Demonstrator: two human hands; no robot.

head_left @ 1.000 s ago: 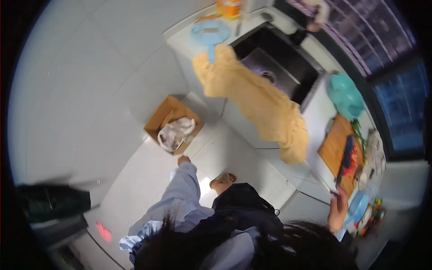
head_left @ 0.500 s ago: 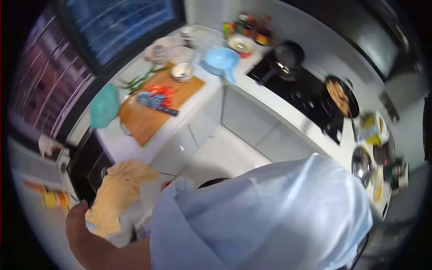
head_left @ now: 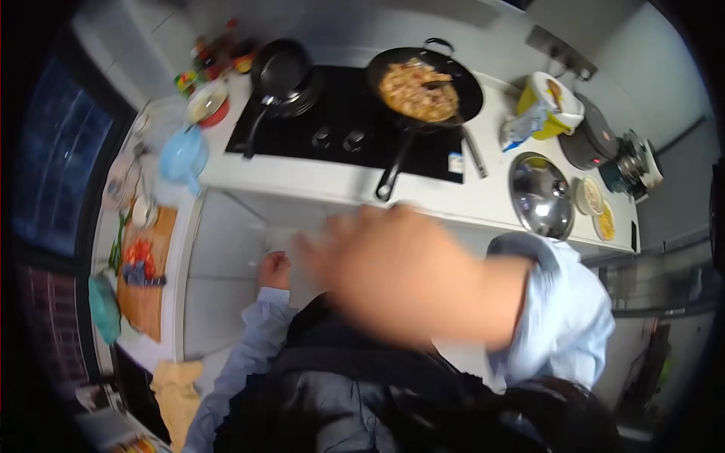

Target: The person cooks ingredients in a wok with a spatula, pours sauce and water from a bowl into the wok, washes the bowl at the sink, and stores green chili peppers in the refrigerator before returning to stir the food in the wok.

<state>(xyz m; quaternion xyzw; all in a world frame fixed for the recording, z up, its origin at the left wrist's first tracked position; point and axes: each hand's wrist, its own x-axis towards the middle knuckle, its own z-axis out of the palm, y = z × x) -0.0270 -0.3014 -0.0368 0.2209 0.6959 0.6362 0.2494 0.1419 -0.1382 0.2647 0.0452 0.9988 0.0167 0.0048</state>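
My right hand (head_left: 400, 272), blurred by motion, hangs in front of the counter edge with its fingers spread and nothing visible in them. Just beyond it is the long handle of a wok (head_left: 470, 83) on the black cooktop (head_left: 343, 113). Browned, diced meat (head_left: 415, 94) lies in the wok, and a spatula (head_left: 473, 147) rests there with its handle over the rim. Lower and to the left, my left hand (head_left: 276, 270) is held near my body with curled fingers, touching nothing visible.
A dark frying pan (head_left: 281, 69) sits at the cooktop's left. The steel lid (head_left: 541, 195), yellow container (head_left: 545, 106) and rice cooker (head_left: 587, 134) stand right. Leftward are a blue strainer (head_left: 183, 155), a cutting board (head_left: 151, 317) with red pieces and a knife, and a yellow cloth (head_left: 175, 396).
My view has swung right from the sink and cutting board to the cooktop. The hand beside the yellow cloth has left it, and my right hand is now before the wok.
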